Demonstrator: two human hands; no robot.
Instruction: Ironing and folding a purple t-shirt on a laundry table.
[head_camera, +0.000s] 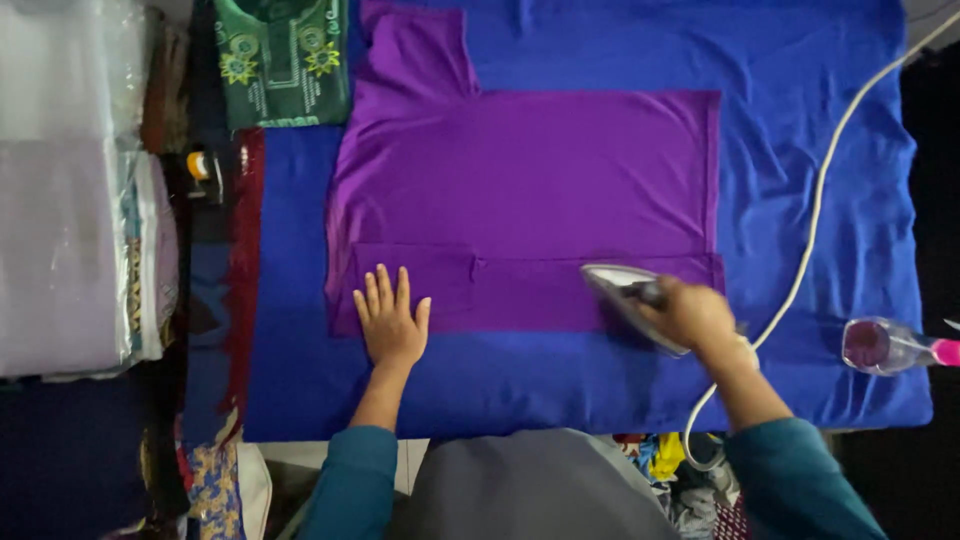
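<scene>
On blue cover (820, 60) | left hand (390, 322) flat on purple garment (530, 180) | right hand (692, 315) grips iron (625, 295) | bottle (890, 346) beside

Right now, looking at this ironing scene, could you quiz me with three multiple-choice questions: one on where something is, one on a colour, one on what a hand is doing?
1. Where does the spray bottle lie?
A. at the right edge of the blue cloth
B. on the purple garment
C. on the floor

2. What colour is the cord of the iron?
A. black
B. red
C. white

3. What is the left hand doing?
A. holding the bottle
B. pressing flat on the garment's folded edge
C. gripping the iron

Answers: 1 A, it rests beside the cloth's right border. 2 C, a pale cord curves away to the upper right. 3 B, its fingers are spread flat, while the right hand grips the iron.
</scene>
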